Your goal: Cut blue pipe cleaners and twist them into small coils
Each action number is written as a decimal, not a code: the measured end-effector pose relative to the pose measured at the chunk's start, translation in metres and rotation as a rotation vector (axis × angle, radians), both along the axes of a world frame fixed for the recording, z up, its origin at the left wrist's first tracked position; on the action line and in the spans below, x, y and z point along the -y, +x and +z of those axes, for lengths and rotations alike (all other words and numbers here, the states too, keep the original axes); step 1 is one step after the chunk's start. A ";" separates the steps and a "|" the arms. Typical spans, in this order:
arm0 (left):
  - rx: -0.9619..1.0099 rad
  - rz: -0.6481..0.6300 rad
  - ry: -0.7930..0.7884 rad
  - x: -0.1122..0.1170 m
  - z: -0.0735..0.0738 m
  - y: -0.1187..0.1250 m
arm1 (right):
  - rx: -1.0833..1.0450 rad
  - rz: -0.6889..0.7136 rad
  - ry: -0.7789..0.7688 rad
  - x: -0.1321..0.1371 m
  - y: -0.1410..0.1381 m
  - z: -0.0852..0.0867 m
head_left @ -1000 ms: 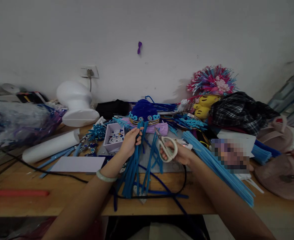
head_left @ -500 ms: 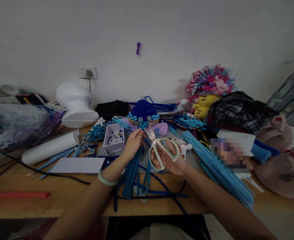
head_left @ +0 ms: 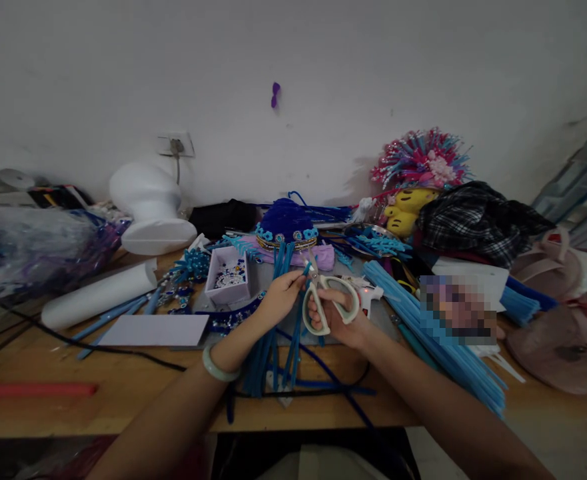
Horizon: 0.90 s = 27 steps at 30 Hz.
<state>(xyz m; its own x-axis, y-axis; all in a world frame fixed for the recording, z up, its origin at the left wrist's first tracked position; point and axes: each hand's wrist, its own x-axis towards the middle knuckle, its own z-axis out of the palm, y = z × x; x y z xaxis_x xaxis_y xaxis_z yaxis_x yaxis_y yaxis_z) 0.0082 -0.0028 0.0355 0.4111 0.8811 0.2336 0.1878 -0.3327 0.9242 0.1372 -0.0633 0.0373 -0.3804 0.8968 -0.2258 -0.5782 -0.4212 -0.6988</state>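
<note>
My left hand (head_left: 279, 299) pinches a strand from a bundle of blue pipe cleaners (head_left: 268, 347) hanging down from a dark blue beaded headpiece (head_left: 287, 225). My right hand (head_left: 340, 319) grips white-handled scissors (head_left: 323, 297), with fingers through the loops. The scissor blades point up and left, right beside the pinched strand at my left fingertips. A pale green bangle (head_left: 219, 367) circles my left wrist.
On the wooden table (head_left: 73, 400) lie a small white bead box (head_left: 229, 275), a white foam head (head_left: 149, 208), a white roll (head_left: 98, 292), a white card (head_left: 156, 330), a light-blue pipe-cleaner pile (head_left: 438, 340), a glue gun (head_left: 370, 292), a black cable (head_left: 98, 347) and a pink-blue headpiece (head_left: 420, 160).
My left hand has slid down and to the right along the blue strands. My right hand has turned the scissors and brought the blades in against the strand.
</note>
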 end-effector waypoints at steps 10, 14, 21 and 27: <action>0.429 -0.008 -0.502 0.000 -0.008 0.007 | -0.049 -0.205 0.059 -0.011 0.014 0.006; 0.612 -0.040 -0.742 0.007 -0.012 0.016 | -0.042 -0.298 0.057 -0.016 0.019 0.007; 0.243 -0.101 -0.298 -0.008 -0.021 0.007 | -0.017 -0.349 0.023 -0.019 0.018 0.004; -0.353 0.024 0.213 -0.010 -0.027 -0.007 | 0.324 -0.407 0.177 -0.017 0.020 0.001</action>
